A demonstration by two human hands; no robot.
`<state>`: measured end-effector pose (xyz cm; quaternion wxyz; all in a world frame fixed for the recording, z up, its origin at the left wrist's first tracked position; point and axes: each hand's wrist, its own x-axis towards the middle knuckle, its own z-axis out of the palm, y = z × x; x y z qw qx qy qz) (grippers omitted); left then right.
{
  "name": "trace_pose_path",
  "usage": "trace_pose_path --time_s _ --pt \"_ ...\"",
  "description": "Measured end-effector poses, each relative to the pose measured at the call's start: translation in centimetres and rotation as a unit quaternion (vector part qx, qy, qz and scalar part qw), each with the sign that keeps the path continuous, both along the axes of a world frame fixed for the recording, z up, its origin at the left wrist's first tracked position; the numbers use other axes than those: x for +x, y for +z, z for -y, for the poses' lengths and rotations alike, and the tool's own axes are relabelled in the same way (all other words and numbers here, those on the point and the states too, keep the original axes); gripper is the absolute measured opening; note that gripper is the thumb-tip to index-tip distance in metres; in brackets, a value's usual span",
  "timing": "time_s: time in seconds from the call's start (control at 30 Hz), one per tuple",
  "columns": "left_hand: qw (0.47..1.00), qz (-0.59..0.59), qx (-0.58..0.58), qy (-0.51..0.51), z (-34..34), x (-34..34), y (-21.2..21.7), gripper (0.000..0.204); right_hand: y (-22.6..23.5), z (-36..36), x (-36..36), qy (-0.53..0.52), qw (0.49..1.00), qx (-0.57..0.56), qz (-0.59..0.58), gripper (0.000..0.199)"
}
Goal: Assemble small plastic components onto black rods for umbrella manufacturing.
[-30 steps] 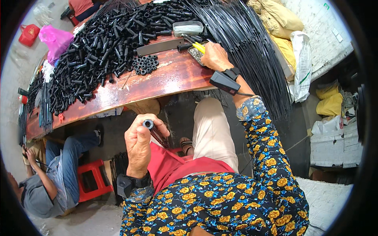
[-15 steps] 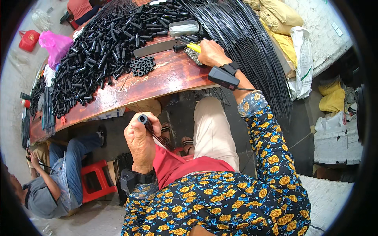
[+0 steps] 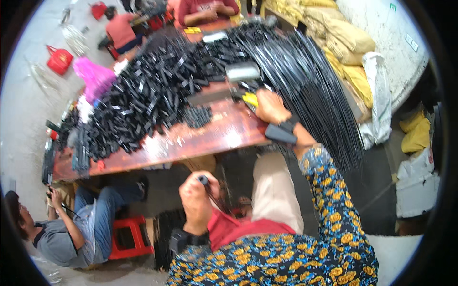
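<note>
Head view: my left hand [image 3: 194,199] is clamped on a black tube [image 3: 203,180], end up, short of the counter's [image 3: 238,125] near edge. My right hand [image 3: 271,107] is at the yellow handles [image 3: 250,99]; fingertips blurred, grip I cannot tell. Black rods [image 3: 317,95] lie just right.

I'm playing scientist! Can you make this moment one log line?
left hand: holds black tube; right hand: at yellow handles, grip unclear; black parts: piled on table
</note>
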<state>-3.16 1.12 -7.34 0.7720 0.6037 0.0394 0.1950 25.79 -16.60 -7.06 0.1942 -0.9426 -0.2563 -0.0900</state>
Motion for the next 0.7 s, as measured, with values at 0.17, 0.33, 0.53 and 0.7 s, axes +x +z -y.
trace_pose_path --time_s 0.17,0.33,0.53,0.7 --pt "0.999 0.005 -0.044 -0.014 -0.2 -0.5 -0.3 0.057 -0.1 -0.3 0.3 -0.021 0.999 0.005 -0.039 0.021" --pt "0.998 -0.001 -0.056 -0.018 -0.5 -0.5 -0.7 0.056 0.6 -0.5 0.2 -0.037 0.995 0.027 -0.083 0.023" --pt "0.998 -0.001 -0.055 -0.016 0.1 -0.4 -0.4 0.058 0.5 -0.4 0.9 -0.031 0.996 0.045 -0.075 0.022" --pt "0.999 -0.004 -0.033 0.000 0.2 0.4 -0.2 0.058 -1.8 0.2 2.9 -0.025 0.988 0.150 -0.034 0.021"
